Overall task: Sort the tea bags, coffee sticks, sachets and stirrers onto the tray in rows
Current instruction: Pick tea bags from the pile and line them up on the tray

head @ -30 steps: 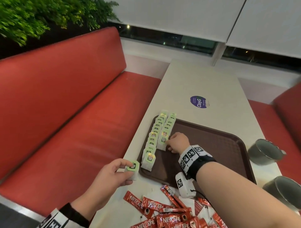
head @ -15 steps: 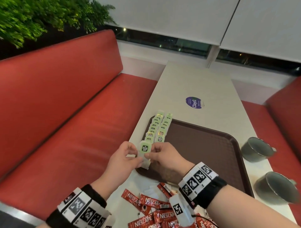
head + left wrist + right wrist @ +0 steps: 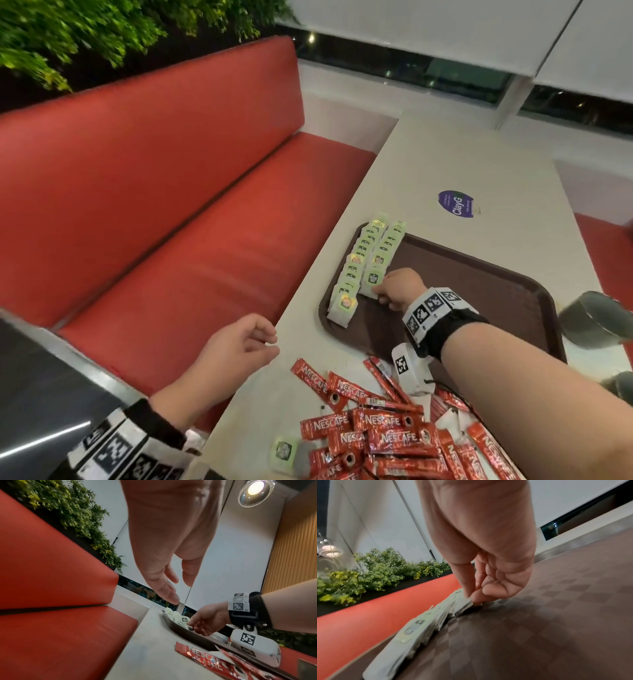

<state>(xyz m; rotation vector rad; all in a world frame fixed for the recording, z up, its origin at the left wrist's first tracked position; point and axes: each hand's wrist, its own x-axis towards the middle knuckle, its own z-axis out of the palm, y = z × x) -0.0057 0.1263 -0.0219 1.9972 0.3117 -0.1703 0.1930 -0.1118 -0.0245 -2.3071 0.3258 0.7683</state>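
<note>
Two rows of green-and-white tea bags lie along the left side of the brown tray. My right hand pinches a tea bag at the near end of the inner row, low on the tray; the right wrist view shows thumb and fingertips closed on the tea bag's edge. My left hand hovers empty at the table's left edge, fingers loosely spread. Red coffee sticks are piled near me, with a loose tea bag beside them.
Two grey metal cups stand to the right of the tray. A purple sticker is on the table beyond it. A red bench runs along the left. White sachets peek out among the sticks.
Half a second ago both hands held one tea bag at the tray's near-left corner. The right hand has carried it to the inner row; the left hand let go and drew back.
</note>
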